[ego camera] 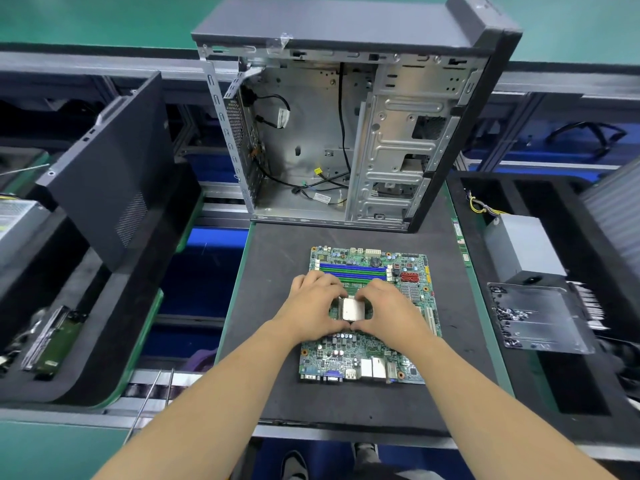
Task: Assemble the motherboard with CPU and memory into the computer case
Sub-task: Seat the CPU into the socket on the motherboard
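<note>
Two hands (313, 304) (388, 310) pinch the square metal CPU (352, 309).

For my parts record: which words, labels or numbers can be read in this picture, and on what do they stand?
No text can be read here.
White tags on the cables in the computer case: print too small.
Motherboard markings: too blurred.
Green strip at the mat's right edge: print unreadable.

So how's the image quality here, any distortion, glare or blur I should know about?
Head view: wide-angle bending bows the rails and tilts the case near the edges; lighting is even and soft, with mild sheen on the CPU between the left hand and right hand; the motherboard is sharp, the corners softer.
</note>
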A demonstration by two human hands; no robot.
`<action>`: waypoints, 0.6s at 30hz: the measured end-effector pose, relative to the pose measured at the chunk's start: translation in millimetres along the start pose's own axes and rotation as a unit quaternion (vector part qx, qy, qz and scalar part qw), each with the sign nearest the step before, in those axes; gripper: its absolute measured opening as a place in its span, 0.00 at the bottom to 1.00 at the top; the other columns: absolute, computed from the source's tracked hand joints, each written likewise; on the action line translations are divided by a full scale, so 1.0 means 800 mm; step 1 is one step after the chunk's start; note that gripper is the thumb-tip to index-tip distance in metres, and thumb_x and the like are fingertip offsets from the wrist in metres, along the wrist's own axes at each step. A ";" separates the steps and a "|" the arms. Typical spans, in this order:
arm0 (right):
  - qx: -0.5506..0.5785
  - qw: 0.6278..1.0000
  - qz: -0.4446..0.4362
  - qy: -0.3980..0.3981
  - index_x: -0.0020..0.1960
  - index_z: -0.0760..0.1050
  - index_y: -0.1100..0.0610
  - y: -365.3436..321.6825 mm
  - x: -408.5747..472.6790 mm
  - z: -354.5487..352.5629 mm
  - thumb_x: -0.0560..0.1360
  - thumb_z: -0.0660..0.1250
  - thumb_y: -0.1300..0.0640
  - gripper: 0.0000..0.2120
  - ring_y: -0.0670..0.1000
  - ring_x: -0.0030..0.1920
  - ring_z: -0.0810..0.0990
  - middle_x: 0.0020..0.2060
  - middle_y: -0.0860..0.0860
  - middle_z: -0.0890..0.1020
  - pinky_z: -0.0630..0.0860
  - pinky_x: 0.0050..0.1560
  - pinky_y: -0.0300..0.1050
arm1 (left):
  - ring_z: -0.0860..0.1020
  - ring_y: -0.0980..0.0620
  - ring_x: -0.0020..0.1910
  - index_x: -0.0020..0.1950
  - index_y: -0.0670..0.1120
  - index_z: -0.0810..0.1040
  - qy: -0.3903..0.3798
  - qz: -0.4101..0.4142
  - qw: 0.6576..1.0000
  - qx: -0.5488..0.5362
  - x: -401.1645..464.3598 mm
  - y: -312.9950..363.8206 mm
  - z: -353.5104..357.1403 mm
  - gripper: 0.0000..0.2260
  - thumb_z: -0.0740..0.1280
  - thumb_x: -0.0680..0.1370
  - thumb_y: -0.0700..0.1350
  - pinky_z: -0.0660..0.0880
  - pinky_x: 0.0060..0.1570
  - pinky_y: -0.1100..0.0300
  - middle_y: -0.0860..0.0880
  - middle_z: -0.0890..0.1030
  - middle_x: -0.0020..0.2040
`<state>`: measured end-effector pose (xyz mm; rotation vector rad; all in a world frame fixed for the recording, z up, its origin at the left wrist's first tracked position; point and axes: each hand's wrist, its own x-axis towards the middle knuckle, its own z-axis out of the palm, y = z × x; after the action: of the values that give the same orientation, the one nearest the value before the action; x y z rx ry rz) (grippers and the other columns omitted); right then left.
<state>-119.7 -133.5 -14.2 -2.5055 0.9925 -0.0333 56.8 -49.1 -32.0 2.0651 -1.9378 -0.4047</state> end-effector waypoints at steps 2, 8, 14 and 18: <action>0.002 1.000 -0.002 0.005 0.64 0.76 0.52 0.000 0.000 0.001 0.70 0.78 0.43 0.27 0.48 0.58 0.74 0.55 0.46 0.75 0.76 0.58 0.46 | 0.63 0.55 0.65 0.65 0.57 0.76 0.014 0.005 1.000 0.003 -0.002 -0.001 0.000 0.26 0.71 0.70 0.65 0.54 0.64 0.56 0.59 0.73 0.62; 0.016 1.000 -0.016 0.013 0.66 0.77 0.53 0.005 -0.002 0.004 0.72 0.77 0.46 0.25 0.49 0.62 0.72 0.59 0.46 0.77 0.71 0.64 0.45 | 0.63 0.54 0.65 0.65 0.58 0.78 0.036 0.002 0.999 0.001 -0.007 -0.004 0.001 0.25 0.71 0.71 0.65 0.54 0.65 0.56 0.58 0.73 0.62; 0.020 1.000 -0.015 0.013 0.64 0.77 0.52 0.006 -0.001 0.004 0.73 0.75 0.47 0.22 0.48 0.61 0.72 0.57 0.45 0.76 0.71 0.64 0.45 | 0.62 0.55 0.66 0.66 0.59 0.75 0.027 -0.008 1.000 0.009 -0.007 -0.002 0.003 0.25 0.70 0.71 0.65 0.53 0.65 0.54 0.59 0.72 0.63; 0.017 1.000 -0.016 0.012 0.62 0.77 0.52 0.006 0.002 0.002 0.73 0.75 0.48 0.20 0.48 0.58 0.72 0.53 0.45 0.75 0.72 0.61 0.44 | 0.62 0.55 0.67 0.68 0.58 0.73 0.020 -0.014 1.000 0.015 -0.006 -0.003 0.002 0.27 0.70 0.71 0.65 0.55 0.67 0.52 0.59 0.71 0.63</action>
<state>-121.8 -137.0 -17.6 -2.4943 0.9539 -0.0894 58.3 -44.4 -34.1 2.1055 -1.9060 -0.3395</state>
